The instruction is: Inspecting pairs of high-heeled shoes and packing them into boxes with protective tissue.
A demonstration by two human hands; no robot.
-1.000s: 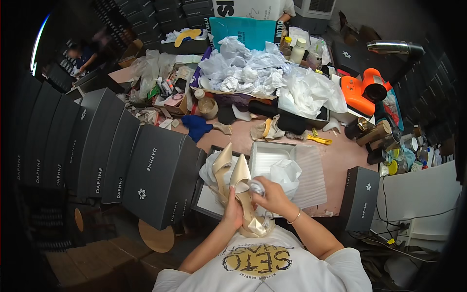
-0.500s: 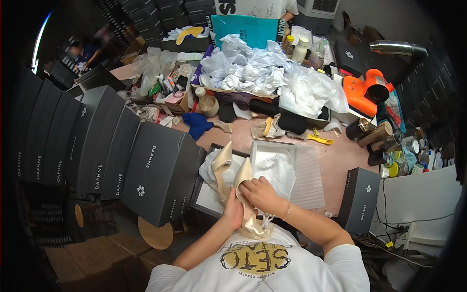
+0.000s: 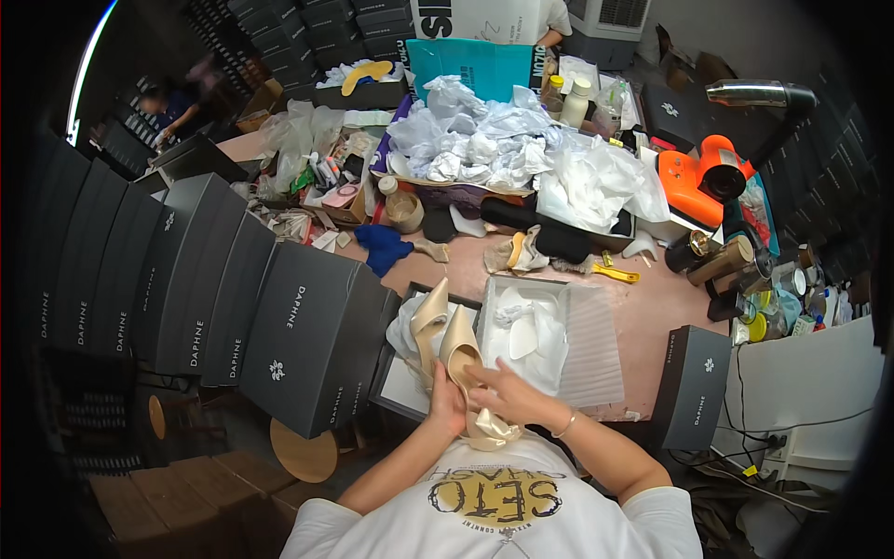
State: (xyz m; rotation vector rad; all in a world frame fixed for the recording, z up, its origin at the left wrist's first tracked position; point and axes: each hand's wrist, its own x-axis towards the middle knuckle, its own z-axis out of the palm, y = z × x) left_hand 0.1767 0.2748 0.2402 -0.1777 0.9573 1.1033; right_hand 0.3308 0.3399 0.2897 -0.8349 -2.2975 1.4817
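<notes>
My left hand (image 3: 448,402) is closed round the side of a cream pointed-toe shoe (image 3: 458,337), held toe up in front of my chest. A pale satin bow or strap sits at its heel end, near my shirt. My right hand (image 3: 510,395) is at the shoe's right side, thumb and index finger apart, fingertips at its opening and inner sole. The matching shoe (image 3: 429,312) lies just left, on white tissue in an open dark shoebox (image 3: 400,407). Beside it stands a grey-rimmed box part (image 3: 565,296) holding white tissue and a smooth white piece (image 3: 524,337).
Dark shoeboxes (image 3: 312,335) line the left; another (image 3: 690,387) stands at right. Across the table are a carton of crumpled paper (image 3: 475,140), a blue cloth (image 3: 382,248), a yellow-handled brush (image 3: 615,273), an orange device (image 3: 689,186) and bottles. A person (image 3: 170,110) is far left.
My right hand has drawn back from inside the shoe's front, and its fingers have spread. The smooth white piece now shows on the tissue in the box part. My left hand keeps its hold.
</notes>
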